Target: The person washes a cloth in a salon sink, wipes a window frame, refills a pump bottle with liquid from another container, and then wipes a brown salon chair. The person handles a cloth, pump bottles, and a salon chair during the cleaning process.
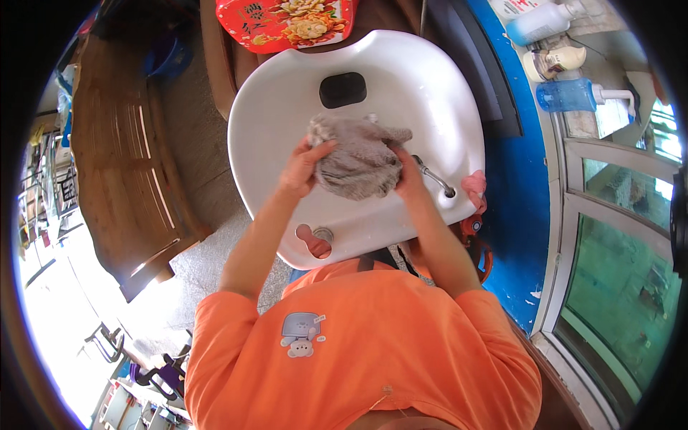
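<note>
A bunched grey-brown cloth (pixel 357 161), likely a towel, is held over a white shampoo basin (pixel 274 123). My left hand (pixel 303 166) grips its left side, thumb on top. On the other side my right hand (pixel 407 167) has hold of the right edge, its fingers partly hidden by the cloth. Beyond the cloth lies the black drain cover (pixel 343 90) in the bowl. A metal shower hose (pixel 434 176) comes out of a hole in the basin's right rim, close to my right hand; its far end is hidden.
A pink cloth (pixel 474 189) hangs over the basin's right rim. Bottles, including a blue pump bottle (pixel 567 95), stand on the sill at right. A red floral box (pixel 290 24) lies behind the basin. A wooden bench (pixel 121 156) is at left.
</note>
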A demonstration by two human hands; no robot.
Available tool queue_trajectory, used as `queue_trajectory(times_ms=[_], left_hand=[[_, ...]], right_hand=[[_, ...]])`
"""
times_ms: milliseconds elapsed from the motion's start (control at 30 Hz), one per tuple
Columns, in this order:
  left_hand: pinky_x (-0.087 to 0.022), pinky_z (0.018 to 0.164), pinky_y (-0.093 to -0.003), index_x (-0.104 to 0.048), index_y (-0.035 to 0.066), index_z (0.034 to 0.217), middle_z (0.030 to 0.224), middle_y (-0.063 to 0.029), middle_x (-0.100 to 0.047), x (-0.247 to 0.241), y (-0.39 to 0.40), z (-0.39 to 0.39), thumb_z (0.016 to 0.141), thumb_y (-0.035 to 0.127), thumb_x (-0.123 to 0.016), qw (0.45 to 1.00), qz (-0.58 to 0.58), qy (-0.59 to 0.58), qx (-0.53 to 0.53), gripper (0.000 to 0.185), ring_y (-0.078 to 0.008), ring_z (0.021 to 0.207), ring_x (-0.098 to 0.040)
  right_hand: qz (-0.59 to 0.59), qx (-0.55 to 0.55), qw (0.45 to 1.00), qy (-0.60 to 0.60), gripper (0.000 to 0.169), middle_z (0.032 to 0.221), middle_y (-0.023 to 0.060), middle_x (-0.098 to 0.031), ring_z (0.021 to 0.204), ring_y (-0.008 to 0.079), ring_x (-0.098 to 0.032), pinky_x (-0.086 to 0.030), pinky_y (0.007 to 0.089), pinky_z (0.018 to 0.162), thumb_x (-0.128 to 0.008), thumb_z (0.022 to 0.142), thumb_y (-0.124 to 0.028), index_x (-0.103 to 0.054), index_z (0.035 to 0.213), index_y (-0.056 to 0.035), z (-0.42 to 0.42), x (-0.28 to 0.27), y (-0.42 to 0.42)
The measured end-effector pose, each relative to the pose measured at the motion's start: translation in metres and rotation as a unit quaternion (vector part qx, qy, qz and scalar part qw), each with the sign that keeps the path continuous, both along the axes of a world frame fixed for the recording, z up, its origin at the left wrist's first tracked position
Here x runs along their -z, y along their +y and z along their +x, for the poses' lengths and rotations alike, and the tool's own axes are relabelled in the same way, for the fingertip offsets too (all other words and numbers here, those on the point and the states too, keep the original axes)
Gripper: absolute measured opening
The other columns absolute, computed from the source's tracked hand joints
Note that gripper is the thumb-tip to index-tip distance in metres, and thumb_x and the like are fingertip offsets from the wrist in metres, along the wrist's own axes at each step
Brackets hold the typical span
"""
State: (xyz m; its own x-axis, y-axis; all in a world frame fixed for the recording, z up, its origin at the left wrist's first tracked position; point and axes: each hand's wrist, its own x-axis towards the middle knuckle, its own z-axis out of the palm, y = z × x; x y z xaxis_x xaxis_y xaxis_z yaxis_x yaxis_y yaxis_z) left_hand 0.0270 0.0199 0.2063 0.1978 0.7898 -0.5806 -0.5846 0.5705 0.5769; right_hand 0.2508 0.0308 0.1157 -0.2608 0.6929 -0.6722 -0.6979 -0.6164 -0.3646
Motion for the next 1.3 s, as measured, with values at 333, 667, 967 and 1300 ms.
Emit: queue_trajectory(times_ms=[333,667,967,1300], left_hand=[[-0.027,0.095,-0.0654,-0.01,0.031,0.143,0.145,-0.0115,-0.025,0.142,-0.027,-0.068,0.086,0.039,-0.058,0.911,-0.231,0.325,0.105,0.075,-0.0309,0.132,-0.026],[-0.039,0.089,-0.0547,-0.012,0.027,0.142,0.136,-0.0112,-0.036,0.169,0.0,-0.022,0.082,0.062,-0.048,0.945,-0.301,0.105,0.07,0.078,-0.0287,0.118,-0.042],[-0.052,0.073,-0.0314,-0.053,0.015,0.116,0.107,-0.01,-0.059,0.216,-0.006,0.005,0.092,0.035,-0.043,0.934,-0.226,-0.261,-0.096,0.033,-0.0184,0.088,-0.06],[-0.023,0.096,-0.066,-0.021,0.016,0.14,0.142,-0.0138,-0.025,0.182,0.008,-0.027,0.088,0.043,-0.052,0.946,-0.29,0.138,-0.047,0.066,-0.0327,0.129,-0.027]], right_hand=[[0.189,-0.256,0.643,-0.697,0.063,0.119,0.0215,-0.048,0.111,0.0349,-0.046,-0.039,0.0404,0.094,-0.066,0.076,-0.025,-0.04,0.131,-0.0084,0.056,0.096,0.069],[0.231,-0.283,0.846,-0.388,0.044,0.097,0.0169,-0.064,0.086,0.0278,-0.062,-0.048,0.033,0.077,-0.071,0.07,-0.014,-0.058,0.111,-0.0041,-0.115,0.082,-0.02],[0.409,-0.241,0.684,-0.554,0.018,0.073,0.0137,-0.057,0.067,0.0343,-0.056,-0.044,0.0415,0.059,-0.062,0.078,-0.022,-0.053,0.075,-0.0061,-0.123,0.042,0.02],[0.065,-0.136,0.558,-0.816,0.073,0.11,0.0145,-0.055,0.102,0.0321,-0.05,-0.039,0.0496,0.084,-0.07,0.072,-0.036,-0.038,0.132,-0.0087,-0.007,0.14,0.064]])
